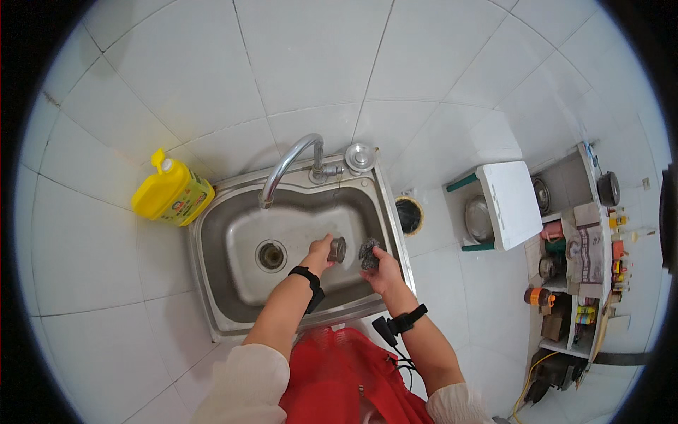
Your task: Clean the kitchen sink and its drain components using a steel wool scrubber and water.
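Observation:
My left hand (319, 255) grips a small cylindrical metal cup or canister (337, 250), tipped so that its round end faces right. Just across from it, my right hand (385, 271) holds a grey steel wool scourer (368, 253); a small gap separates scourer and metal piece. Both hands are over the right part of a stainless steel sink basin (312, 222). To their left lies the round drain (271, 256). A chrome gooseneck faucet (291, 159) arches over the basin, and a thin stream seems to fall from its spout.
A yellow detergent jug (177, 193) stands at the sink's back left corner. On the back right rim sits a metal drain strainer (360, 157). A bin (409, 216) is right of the sink. Farther right are a white-topped stool (511, 205) and a loaded shelf unit (592, 297).

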Available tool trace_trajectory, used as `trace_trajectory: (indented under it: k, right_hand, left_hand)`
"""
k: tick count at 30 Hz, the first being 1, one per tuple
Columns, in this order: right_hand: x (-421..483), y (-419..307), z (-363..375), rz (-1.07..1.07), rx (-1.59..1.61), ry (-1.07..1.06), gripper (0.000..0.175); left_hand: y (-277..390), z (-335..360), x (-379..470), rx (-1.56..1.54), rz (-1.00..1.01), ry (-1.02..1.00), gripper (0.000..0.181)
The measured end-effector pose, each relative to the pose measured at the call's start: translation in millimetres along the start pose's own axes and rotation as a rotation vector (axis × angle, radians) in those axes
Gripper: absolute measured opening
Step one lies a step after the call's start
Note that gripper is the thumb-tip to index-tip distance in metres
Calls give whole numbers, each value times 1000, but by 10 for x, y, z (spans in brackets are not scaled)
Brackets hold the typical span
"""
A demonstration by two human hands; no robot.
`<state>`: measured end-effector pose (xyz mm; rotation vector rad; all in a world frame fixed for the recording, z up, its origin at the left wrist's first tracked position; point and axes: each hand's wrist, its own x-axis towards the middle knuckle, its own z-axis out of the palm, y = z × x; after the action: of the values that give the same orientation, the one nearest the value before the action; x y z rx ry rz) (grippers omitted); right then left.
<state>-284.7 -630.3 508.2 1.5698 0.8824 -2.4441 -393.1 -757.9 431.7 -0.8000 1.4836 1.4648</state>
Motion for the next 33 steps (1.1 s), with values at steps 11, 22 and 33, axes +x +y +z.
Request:
trace_trajectory:
  k: [11, 22, 33]
  right_hand:
    - [-36, -164, 137, 15, -241, -122, 20]
    - [445, -198, 724, -470, -520, -216, 15]
    - [281, -170, 1487, -266, -513, -421, 24]
  left_hand:
    - [-209, -15, 686, 268, -50, 51, 38]
    - [174, -840, -157, -424, 154, -21, 40]
    - [586, -1091, -653, -852, 202, -112, 42]
